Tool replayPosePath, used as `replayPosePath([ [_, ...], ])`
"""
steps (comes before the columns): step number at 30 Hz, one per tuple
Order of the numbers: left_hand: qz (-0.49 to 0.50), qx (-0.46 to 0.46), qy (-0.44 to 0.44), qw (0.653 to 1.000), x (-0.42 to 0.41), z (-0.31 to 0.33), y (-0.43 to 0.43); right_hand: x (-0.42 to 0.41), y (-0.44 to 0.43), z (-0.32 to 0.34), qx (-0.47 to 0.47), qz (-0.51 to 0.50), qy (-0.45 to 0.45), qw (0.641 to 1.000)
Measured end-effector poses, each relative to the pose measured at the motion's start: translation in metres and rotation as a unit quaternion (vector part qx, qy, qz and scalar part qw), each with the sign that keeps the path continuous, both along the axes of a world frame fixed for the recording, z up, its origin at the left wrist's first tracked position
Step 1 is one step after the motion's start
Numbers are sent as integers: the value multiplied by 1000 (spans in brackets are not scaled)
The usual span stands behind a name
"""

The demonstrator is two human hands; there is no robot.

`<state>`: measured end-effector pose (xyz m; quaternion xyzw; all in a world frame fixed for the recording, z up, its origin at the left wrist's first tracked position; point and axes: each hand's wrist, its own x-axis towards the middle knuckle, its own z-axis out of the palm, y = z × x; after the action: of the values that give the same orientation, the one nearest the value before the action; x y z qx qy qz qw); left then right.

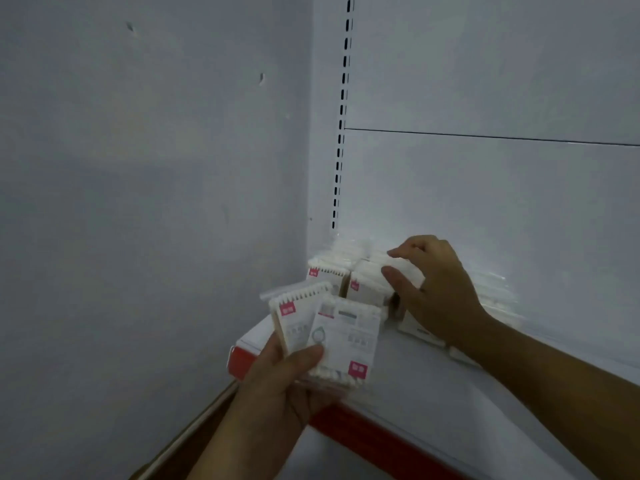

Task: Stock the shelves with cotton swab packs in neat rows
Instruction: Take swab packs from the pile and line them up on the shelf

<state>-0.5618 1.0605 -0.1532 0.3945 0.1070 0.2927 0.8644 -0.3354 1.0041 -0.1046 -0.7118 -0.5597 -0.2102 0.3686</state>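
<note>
A: Where are the shelved packs (327, 275)?
B: They stand upright on the shelf (433, 386), bunched at the foot of the slotted upright (341, 133), with white swab tips up and a pink tag at a top corner. More clear bags (495, 292) carry on to the right of the upright's foot, partly hidden behind the wrist.
A: And the right hand (440, 289)?
B: It is just right of the upright's foot, reaching in from the lower right. The fingers are curled, thumb in front and forefinger over the top, so it pinches the gripped pack (367, 287). That pack stands against its neighbour on the side nearer the upright.
A: The left hand (277, 386)?
B: It is well below the upright, nearer the camera, above the shelf's red front edge (374, 441). It clasps two loose packs, fanned apart. The thumb lies across the front pack (346, 337), which is upside down, with its tips and pink tag at the bottom. The rear pack (296, 313) leans left, tips up.
A: Do those touch the row?
B: I cannot tell — they overlap in view just beneath the upright's foot.
A: Anything else?
B: A plain grey wall (138, 202) lies left of the upright, and a pale back panel (485, 202) lies right of it — a thin seam runs across the panel.
</note>
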Motion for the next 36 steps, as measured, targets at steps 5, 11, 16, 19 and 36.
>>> replayPosePath([
  [5, -35, 60, 26, 997, 37, 9, -6, -22, -55, 11, -143, 195, 203, 949],
  [11, -59, -41, 51, 996, 63, 15, -12, 24, -92, 26, -81, 220, 314, 920],
  [16, 27, -37, 47, 998, 83, 10, -10, 78, -92, 36, -45, 212, 388, 896],
  [19, 78, -8, 30, 996, 94, 7, -10, 99, -90, 31, -1, 200, 428, 881],
  [36, 333, 625, 351, 612, 138, -19, -11, 104, -104, 36, -100, 87, 260, 957],
])
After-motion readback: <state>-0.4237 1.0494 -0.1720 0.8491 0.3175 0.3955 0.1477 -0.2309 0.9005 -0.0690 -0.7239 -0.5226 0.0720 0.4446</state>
